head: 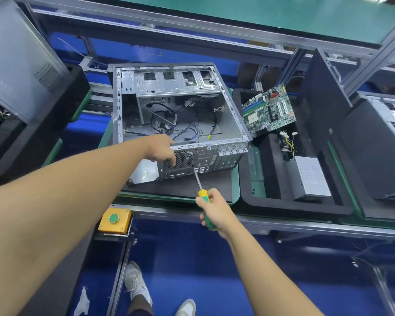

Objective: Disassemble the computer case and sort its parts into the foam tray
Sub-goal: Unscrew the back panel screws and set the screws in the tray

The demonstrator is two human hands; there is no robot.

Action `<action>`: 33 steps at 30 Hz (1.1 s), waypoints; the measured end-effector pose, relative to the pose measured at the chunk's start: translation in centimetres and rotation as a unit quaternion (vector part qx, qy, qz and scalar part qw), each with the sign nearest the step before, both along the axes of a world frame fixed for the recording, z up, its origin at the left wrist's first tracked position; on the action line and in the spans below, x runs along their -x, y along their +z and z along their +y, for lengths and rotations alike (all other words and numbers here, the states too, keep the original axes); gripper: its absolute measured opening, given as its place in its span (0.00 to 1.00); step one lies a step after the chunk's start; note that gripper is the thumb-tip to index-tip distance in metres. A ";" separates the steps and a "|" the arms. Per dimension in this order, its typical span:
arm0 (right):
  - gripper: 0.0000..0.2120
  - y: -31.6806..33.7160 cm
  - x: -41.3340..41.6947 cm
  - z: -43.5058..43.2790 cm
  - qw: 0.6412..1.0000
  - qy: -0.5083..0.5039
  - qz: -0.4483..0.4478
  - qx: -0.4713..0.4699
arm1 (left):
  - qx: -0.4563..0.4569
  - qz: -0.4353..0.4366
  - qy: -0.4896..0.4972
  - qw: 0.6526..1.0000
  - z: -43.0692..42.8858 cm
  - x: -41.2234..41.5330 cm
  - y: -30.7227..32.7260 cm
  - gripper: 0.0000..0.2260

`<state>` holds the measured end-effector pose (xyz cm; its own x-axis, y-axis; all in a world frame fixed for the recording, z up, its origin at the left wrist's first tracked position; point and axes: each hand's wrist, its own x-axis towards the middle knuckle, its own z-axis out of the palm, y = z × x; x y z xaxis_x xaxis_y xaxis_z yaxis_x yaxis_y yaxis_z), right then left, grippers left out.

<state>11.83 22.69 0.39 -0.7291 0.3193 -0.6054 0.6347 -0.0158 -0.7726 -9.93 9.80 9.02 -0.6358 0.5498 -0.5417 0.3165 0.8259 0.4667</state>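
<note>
Two hands working! At nine o'clock, a second grey case (16, 53) is cut off by the frame. The computer case (180, 115) lies open on a green pallet (236, 190) above the blue floor (192, 258). Left hand (161, 148) grips its rear rim. At five o'clock, right hand (214, 213) clenches the screwdriver (203, 194), tip on the rear panel, the exact spot too small to make out. Foam tray (249, 197) at three o'clock holds the motherboard (268, 110).

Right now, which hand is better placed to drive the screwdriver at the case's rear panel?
Right. The right hand grips the screwdriver, its tip against the computer case beside the fan grille. The left hand holds the case's rear edge, steadying it.
</note>
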 end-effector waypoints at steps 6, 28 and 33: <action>0.14 1.0 0.4 0.8 0.980 -0.030 -0.027 0.194 | 0.000 -0.002 0.009 1.000 0.0 -0.1 0.0 0.26; 0.09 0.2 0.0 0.6 0.999 0.005 0.005 -0.032 | 0.004 0.008 -0.004 1.000 -0.1 -0.2 0.2 0.14; 0.14 0.7 0.6 0.6 0.999 0.006 -0.042 0.024 | -0.003 0.003 -0.002 1.000 -0.1 -0.2 0.4 0.21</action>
